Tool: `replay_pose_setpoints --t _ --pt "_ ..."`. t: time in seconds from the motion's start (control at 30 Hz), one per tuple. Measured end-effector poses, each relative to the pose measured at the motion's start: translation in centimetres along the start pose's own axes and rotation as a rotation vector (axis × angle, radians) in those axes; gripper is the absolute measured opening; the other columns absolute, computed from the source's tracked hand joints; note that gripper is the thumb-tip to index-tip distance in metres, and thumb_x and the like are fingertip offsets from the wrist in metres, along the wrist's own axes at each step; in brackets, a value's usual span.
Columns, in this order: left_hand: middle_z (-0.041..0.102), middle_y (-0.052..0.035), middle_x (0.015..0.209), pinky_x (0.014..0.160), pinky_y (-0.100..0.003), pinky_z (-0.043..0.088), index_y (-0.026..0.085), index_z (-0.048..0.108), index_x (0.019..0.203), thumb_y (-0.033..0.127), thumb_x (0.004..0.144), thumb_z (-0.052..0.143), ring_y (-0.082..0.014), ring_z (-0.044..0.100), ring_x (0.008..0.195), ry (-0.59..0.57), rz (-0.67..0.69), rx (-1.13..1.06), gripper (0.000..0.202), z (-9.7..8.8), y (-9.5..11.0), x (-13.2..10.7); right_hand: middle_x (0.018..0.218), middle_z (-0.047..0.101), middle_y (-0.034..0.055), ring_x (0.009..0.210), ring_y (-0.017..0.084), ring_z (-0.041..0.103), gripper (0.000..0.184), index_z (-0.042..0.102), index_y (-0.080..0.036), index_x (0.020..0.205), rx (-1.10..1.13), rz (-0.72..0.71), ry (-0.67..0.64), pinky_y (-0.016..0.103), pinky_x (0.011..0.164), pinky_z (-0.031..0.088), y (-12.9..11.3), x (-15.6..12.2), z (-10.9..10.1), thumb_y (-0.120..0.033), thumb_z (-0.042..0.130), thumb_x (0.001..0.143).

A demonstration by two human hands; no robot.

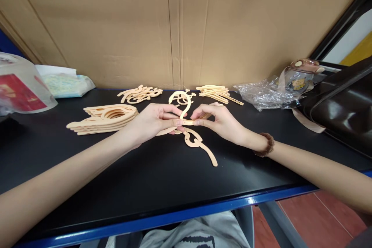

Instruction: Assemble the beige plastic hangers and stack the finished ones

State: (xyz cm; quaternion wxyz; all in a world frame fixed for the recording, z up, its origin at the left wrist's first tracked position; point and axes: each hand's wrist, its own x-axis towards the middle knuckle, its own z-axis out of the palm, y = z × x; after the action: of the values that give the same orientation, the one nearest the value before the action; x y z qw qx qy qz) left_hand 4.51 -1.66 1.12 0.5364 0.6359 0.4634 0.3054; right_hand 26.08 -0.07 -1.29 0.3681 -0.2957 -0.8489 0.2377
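Both my hands meet at the middle of the black table (151, 178) on a thin, pale wooden cut-out with a curved hook top (181, 102). My left hand (154, 121) pinches its lower left part. My right hand (220, 121) pinches it from the right, a brown band on that wrist. Just below the hands a second curved wooden piece (200, 145) lies flat on the table.
A stack of large curved wooden pieces (104, 118) lies left of my hands, with smaller piles (139, 93) and flat sticks (216, 93) behind. Plastic bags (20, 89) sit far left, crumpled plastic (264, 93) and a dark bag (343, 104) right. A cardboard wall (186, 27) stands behind.
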Motion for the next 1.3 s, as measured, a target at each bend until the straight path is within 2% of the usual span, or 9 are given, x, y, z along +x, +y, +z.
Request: replay_pose_setpoints --t 0.3,0.47,0.57,0.7,0.8,0.9,1.07,1.17,1.3 --pt "0.074 -0.0041 0.094 0.082 -0.031 0.057 0.018 0.068 0.109 0.037 0.079 0.067 -0.02 0.07 0.088 0.048 0.182 0.1 0.035 0.5 -1.2 0.5 0.091 0.067 -0.0007 0.081 0.013 0.064 0.007 0.06 -0.021 0.093 -0.021 0.101 -0.021 0.025 0.071 0.05 0.2 -0.5 0.6 -0.018 0.055 0.089" --pt "0.065 -0.0064 0.123 0.088 -0.032 0.055 0.02 0.058 0.126 0.037 0.084 0.06 -0.0203 0.068 0.096 0.066 0.23 0.161 0.046 0.6 -1.1 0.6 0.089 0.062 0.0012 0.081 0.013 0.059 0.004 0.054 -0.02 0.091 -0.016 0.117 0.141 0.027 0.071 0.048 0.6 -0.1 0.3 -0.024 0.053 0.09" --pt "0.064 -0.0065 0.125 0.088 -0.034 0.053 0.019 0.061 0.122 0.037 0.086 0.056 -0.0216 0.068 0.095 0.116 0.27 0.381 0.04 0.0 -1.2 0.7 0.086 0.057 0.0001 0.076 0.013 0.057 0.012 0.047 -0.021 0.092 0.059 0.214 0.219 0.026 0.065 0.047 1.4 0.0 0.2 -0.025 0.056 0.086" --pt "0.069 -0.0036 0.115 0.093 -0.037 0.047 0.023 0.066 0.116 0.038 0.093 0.046 -0.0246 0.064 0.103 0.228 0.427 0.872 0.034 -1.4 -1.2 0.6 0.081 0.05 -0.0018 0.066 0.011 0.052 0.018 0.042 -0.022 0.089 0.179 0.355 0.255 0.023 0.05 0.044 2.0 0.1 0.2 -0.027 0.057 0.082" --pt "0.069 -0.0046 0.116 0.091 -0.038 0.047 0.022 0.066 0.116 0.037 0.095 0.041 -0.026 0.063 0.104 0.309 0.507 1.064 0.036 -2.2 -1.1 0.6 0.082 0.049 -0.0011 0.067 0.012 0.051 0.02 0.039 -0.022 0.09 0.222 0.403 0.273 0.022 0.046 0.044 2.1 0.2 0.1 -0.03 0.056 0.082" --pt "0.07 -0.0048 0.113 0.086 -0.036 0.049 0.02 0.067 0.113 0.036 0.096 0.04 -0.0253 0.066 0.099 0.361 0.55 1.111 0.035 -2.3 -1.0 0.5 0.091 0.051 0.0021 0.073 0.014 0.053 0.016 0.04 -0.022 0.091 0.077 0.302 0.32 0.028 0.054 0.048 1.8 0.2 -0.1 -0.029 0.053 0.086" --pt "0.071 -0.0061 0.111 0.082 -0.035 0.051 0.018 0.066 0.113 0.034 0.098 0.038 -0.024 0.067 0.097 0.387 0.685 1.164 0.035 -1.4 -1.3 0.3 0.112 0.055 0.0111 0.102 0.024 0.052 0.007 0.048 -0.02 0.098 -0.62 -0.141 0.486 0.043 0.087 0.043 1.0 -0.1 -0.5 -0.02 0.049 0.091" --pt "0.07 -0.0063 0.109 0.078 -0.032 0.052 0.017 0.063 0.116 0.032 0.099 0.037 -0.022 0.067 0.095 0.364 0.763 1.196 0.034 -0.7 -1.4 0.0 0.12 0.057 0.0128 0.106 0.026 0.052 0.014 0.051 -0.019 0.106 -0.849 -0.382 0.397 0.043 0.087 0.041 0.4 -0.4 -0.2 -0.021 0.048 0.093" --pt "0.07 -0.0059 0.102 0.07 -0.027 0.051 0.015 0.062 0.111 0.027 0.099 0.036 -0.0185 0.067 0.089 0.332 0.883 1.232 0.031 0.4 -1.2 -0.7 0.118 0.062 0.0129 0.109 0.024 0.053 0.032 0.049 -0.012 0.121 -0.885 -0.526 0.229 0.04 0.092 0.041 -0.3 -0.5 0.6 -0.031 0.048 0.096"
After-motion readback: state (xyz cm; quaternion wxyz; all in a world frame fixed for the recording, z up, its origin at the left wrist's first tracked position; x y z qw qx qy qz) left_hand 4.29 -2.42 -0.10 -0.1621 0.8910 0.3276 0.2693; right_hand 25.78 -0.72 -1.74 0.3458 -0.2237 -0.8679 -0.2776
